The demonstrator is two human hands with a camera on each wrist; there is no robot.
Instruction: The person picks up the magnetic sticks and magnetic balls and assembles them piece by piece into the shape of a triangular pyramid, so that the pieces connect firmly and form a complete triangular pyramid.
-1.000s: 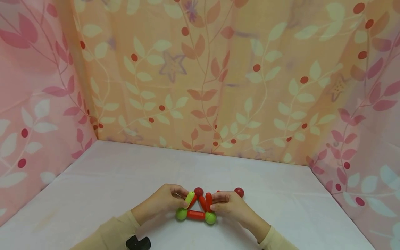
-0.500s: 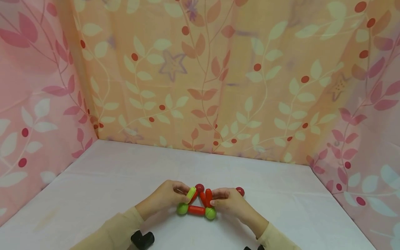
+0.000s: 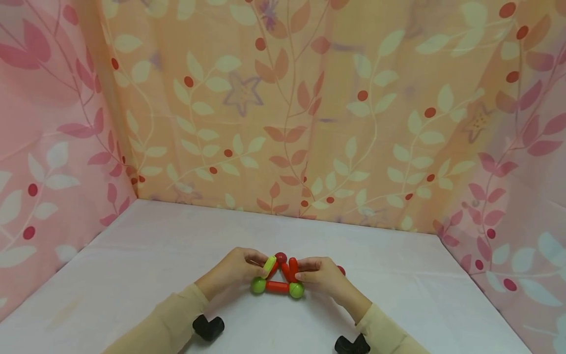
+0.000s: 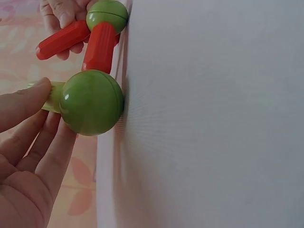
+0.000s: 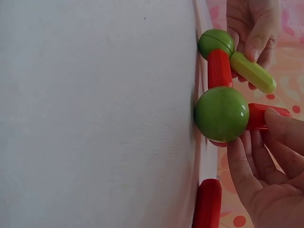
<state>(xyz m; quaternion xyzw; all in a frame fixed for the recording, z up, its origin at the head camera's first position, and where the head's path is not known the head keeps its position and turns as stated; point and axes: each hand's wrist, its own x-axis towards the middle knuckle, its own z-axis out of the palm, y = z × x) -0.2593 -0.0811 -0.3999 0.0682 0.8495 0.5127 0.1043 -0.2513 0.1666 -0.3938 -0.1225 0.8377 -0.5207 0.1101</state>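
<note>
A triangle of ball-and-rod building toy pieces stands on the white table. Its corners are a red ball (image 3: 280, 257) at the back and two green balls, left (image 3: 258, 285) and right (image 3: 297, 290), in front. Red rods join them, such as the front rod (image 3: 277, 287). My left hand (image 3: 239, 269) pinches a yellow-green rod (image 5: 253, 72) that rises from the left green ball. On the other side, my right hand (image 3: 322, 276) pinches a red rod (image 3: 294, 269) standing up from the right green ball. Both rods touch their balls at the lower end.
Beyond my right hand a separate red ball (image 3: 341, 270) lies on the table, mostly hidden. A red rod (image 5: 208, 204) near it shows in the right wrist view. Floral curtains (image 3: 287, 108) enclose the white tabletop (image 3: 185, 236) at the back and sides.
The triangle and both hands have slid together a little away from me across the table. My right hand now covers more of the separate red ball. Both grips look the same.
</note>
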